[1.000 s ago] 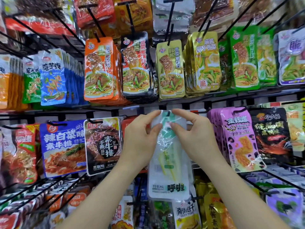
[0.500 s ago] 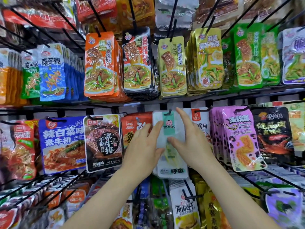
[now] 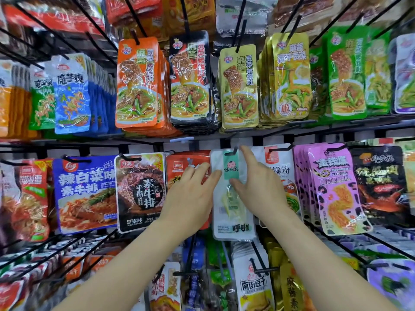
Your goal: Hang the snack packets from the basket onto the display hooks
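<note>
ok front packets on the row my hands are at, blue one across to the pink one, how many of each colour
blue packet: 1
black packet: 1
red packet: 1
white packets: 2
pink packet: 1
total: 6

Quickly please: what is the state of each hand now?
Left hand: open, straight fingers touch the white packet.
Right hand: open, fingers rest on the same packet.
</note>
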A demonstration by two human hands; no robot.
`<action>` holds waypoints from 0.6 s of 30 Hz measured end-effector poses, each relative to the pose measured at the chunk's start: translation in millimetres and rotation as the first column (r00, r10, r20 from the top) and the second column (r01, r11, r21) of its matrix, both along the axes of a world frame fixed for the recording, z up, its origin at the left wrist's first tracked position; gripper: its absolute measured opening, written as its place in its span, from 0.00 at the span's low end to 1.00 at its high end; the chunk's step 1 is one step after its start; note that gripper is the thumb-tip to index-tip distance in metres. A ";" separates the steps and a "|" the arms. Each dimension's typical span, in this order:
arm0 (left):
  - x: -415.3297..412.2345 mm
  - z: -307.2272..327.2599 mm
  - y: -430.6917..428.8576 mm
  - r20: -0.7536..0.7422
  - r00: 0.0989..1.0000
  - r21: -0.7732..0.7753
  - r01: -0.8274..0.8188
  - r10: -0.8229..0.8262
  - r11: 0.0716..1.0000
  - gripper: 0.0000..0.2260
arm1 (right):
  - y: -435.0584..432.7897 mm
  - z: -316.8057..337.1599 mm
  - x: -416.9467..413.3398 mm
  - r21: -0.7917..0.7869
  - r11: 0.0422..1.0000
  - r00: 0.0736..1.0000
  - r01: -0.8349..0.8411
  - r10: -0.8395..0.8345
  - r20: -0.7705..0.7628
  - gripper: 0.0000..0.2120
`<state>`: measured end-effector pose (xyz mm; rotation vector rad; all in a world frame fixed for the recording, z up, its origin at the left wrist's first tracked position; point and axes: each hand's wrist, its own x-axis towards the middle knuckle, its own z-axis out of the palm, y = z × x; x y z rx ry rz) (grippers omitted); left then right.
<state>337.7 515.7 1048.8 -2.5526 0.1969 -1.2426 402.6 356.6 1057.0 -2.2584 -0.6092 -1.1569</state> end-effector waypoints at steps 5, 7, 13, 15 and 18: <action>-0.5 0.0 1.7 -0.106 0.994 0.009 -0.037 0.038 0.999 0.31 | 0.5 4.0 8.4 -0.055 0.995 0.996 0.086 -0.086 0.007 0.36; -2.3 1.5 -3.3 -0.097 0.991 0.035 -0.084 0.087 0.996 0.33 | 2.1 6.1 10.6 -0.089 0.988 0.992 0.123 -0.124 -0.006 0.36; 2.9 17.2 -23.5 -0.119 0.963 0.174 -0.218 0.241 0.960 0.32 | 7.4 10.2 16.7 -0.092 0.975 0.977 0.202 -0.208 -0.056 0.34; 8.5 25.2 -30.1 -0.136 0.952 0.208 -0.244 0.275 0.947 0.30 | 8.0 10.0 17.4 -0.103 0.971 0.972 0.216 -0.223 -0.068 0.34; 16.5 32.8 -37.6 -0.161 0.929 0.265 -0.284 0.333 0.921 0.28 | 8.8 8.2 13.5 -0.136 0.960 0.965 0.245 -0.255 -0.066 0.39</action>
